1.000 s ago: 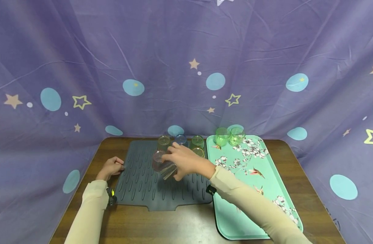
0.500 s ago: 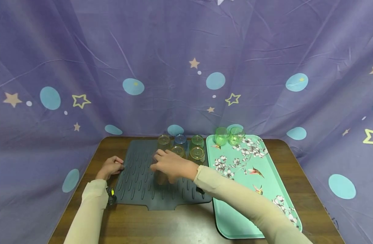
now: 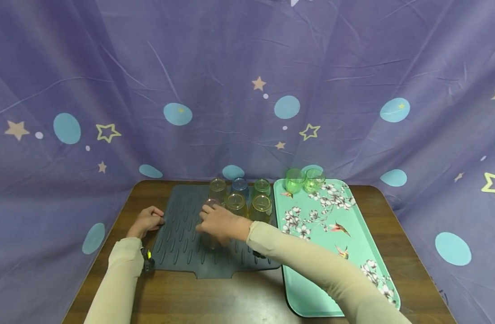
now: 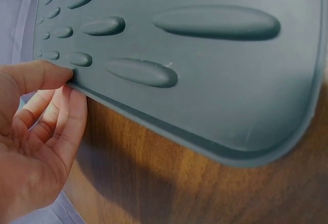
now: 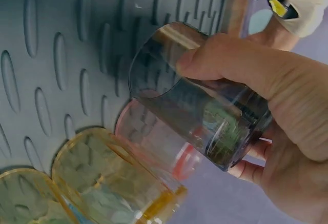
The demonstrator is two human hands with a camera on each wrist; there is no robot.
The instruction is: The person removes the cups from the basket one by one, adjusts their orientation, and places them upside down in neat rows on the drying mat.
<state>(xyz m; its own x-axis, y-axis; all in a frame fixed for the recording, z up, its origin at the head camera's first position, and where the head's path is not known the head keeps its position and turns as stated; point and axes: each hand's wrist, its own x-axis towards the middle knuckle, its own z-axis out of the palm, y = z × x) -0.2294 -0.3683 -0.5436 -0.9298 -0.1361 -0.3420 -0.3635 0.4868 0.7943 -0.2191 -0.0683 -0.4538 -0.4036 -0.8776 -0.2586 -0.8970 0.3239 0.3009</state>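
My right hand [image 3: 220, 222] grips a clear, slightly greyish drinking glass [image 5: 200, 101], mouth toward the dark grey ribbed mat [image 3: 182, 243]. Whether its rim touches the mat, I cannot tell. Just behind it a pink glass [image 5: 154, 137] stands upside down, partly hidden by the hand in the head view. Two amber glasses [image 3: 236, 204] are beside that one. At the mat's left edge, my left hand [image 4: 41, 126] pinches the rim between thumb and fingers.
Along the mat's back stand a brownish glass [image 3: 217, 188], a blue glass [image 3: 239, 185] and a green glass [image 3: 262, 186]. A mint floral tray [image 3: 312, 288] lies to the right, bearing two light green glasses [image 3: 294, 181]. A purple curtain [image 3: 231, 67] hangs behind the wooden table [image 3: 182, 297].
The glass in my right hand has gone from tilted to mouth-down, while the hand moved left and toward me. Both amber glasses now show more fully. My left hand stays put.
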